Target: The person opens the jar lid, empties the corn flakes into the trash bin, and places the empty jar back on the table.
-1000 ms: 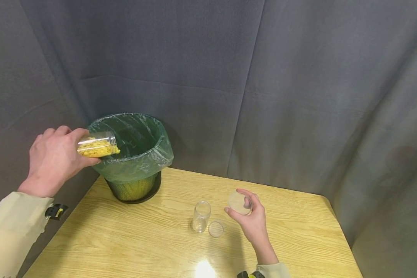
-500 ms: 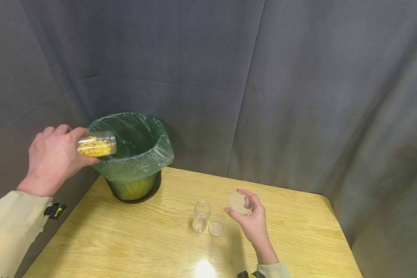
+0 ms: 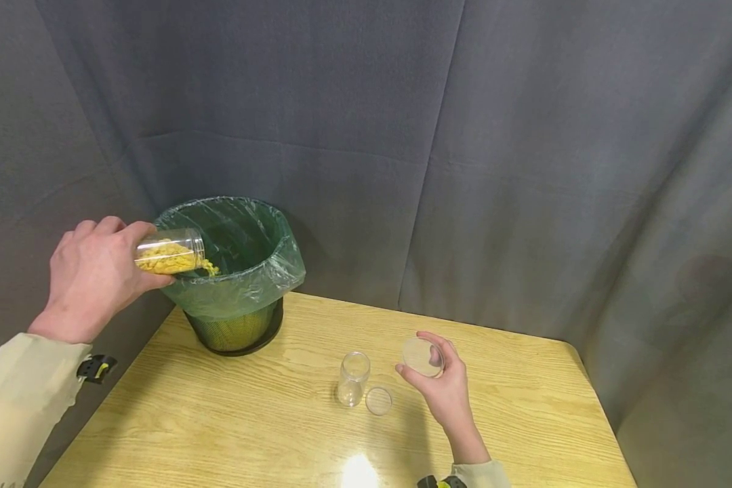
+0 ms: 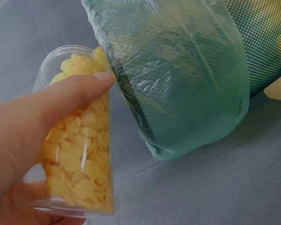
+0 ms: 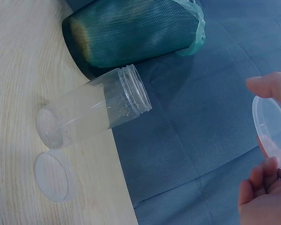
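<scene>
My left hand (image 3: 94,274) grips a clear plastic jar (image 4: 77,154) part-filled with small flat yellow flakes (image 4: 84,159). The jar lies tilted on its side, mouth over the rim of a trash bin (image 3: 234,332) lined with a green plastic bag (image 3: 238,295). Some flakes are falling from the mouth into the bin. Above the table my right hand (image 3: 448,383) holds a round clear lid (image 3: 419,356) by its edge, between thumb and fingers. To its left, an open clear jar (image 3: 354,381) stands upright on the table, with a second clear lid (image 3: 379,401) lying beside it.
The wooden table (image 3: 250,420) carries the mesh bin at its far left corner. Grey curtain cloth (image 3: 341,135) hangs behind the table and along both sides. A bright light reflection lies near the table's front.
Flakes showed at the jar's mouth one second ago, sat back inside half a second ago, and now spill out again. The right hand with its lid has hardly moved.
</scene>
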{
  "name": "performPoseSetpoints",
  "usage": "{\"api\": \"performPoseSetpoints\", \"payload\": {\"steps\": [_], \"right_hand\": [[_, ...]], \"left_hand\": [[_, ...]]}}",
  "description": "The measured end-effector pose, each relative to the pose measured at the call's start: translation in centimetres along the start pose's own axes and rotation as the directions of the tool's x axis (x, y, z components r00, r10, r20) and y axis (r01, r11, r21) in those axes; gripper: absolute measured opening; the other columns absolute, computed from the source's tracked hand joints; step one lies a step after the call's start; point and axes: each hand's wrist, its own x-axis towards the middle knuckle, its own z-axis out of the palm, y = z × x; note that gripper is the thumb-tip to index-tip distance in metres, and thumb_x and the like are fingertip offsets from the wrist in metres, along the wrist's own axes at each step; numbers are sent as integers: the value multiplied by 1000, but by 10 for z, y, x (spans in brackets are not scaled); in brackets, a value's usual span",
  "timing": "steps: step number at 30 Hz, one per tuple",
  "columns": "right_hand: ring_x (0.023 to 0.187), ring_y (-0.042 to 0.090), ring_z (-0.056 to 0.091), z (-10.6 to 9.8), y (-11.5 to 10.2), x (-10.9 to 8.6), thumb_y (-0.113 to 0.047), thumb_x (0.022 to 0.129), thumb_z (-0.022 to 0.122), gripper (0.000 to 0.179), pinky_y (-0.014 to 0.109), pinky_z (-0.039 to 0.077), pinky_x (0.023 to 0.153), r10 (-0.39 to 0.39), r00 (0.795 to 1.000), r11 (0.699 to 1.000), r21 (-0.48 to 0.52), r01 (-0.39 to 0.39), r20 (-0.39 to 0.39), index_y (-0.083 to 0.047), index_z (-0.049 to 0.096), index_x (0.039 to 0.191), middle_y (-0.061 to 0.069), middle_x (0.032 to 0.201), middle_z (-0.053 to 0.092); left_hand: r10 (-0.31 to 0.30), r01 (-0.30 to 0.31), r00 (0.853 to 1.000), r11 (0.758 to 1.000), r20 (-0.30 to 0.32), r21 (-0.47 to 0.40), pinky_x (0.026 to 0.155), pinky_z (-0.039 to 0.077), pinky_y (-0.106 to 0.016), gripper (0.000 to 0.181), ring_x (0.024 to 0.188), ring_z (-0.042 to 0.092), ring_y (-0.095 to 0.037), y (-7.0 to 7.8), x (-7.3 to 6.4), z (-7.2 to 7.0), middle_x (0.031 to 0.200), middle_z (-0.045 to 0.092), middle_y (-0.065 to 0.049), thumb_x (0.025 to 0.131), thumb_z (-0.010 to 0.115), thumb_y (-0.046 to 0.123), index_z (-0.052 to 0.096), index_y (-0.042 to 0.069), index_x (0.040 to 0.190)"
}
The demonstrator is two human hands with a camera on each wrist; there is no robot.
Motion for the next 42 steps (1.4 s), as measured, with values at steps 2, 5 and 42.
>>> {"api": "performPoseSetpoints", "payload": {"steps": [2, 5, 42], "right_hand": [[129, 30, 44, 0, 0, 0, -5, 75, 88, 59, 61, 26, 112, -4, 1000, 1000, -4, 4, -5, -12, 65, 128, 12, 129, 58], [124, 27, 45, 0, 0, -1, -6, 75, 89, 58, 59, 28, 111, -7, 1000, 1000, -17, 7, -11, -13, 66, 128, 10, 126, 59], [133, 29, 42, -4, 1, -3, -8, 75, 88, 60, 62, 25, 113, 32, 999, 999, -18, -32, 0, -15, 64, 129, 15, 136, 54]], "left_hand": [[0, 0, 1000, 1000, -1, -1, 62, 39, -60, 72, 74, 49, -47, 0, 0, 0, 84, 58, -21, 48, 98, 33, 67, 5, 107], [-1, 1, 1000, 1000, -2, -2, 63, 39, -60, 71, 73, 48, -47, 0, 0, 0, 84, 58, -21, 48, 98, 33, 67, 5, 106], [11, -11, 1000, 1000, -12, -8, 67, 39, -62, 71, 81, 49, -50, -2, -7, -3, 95, 59, -25, 51, 96, 28, 67, 5, 112]]}}
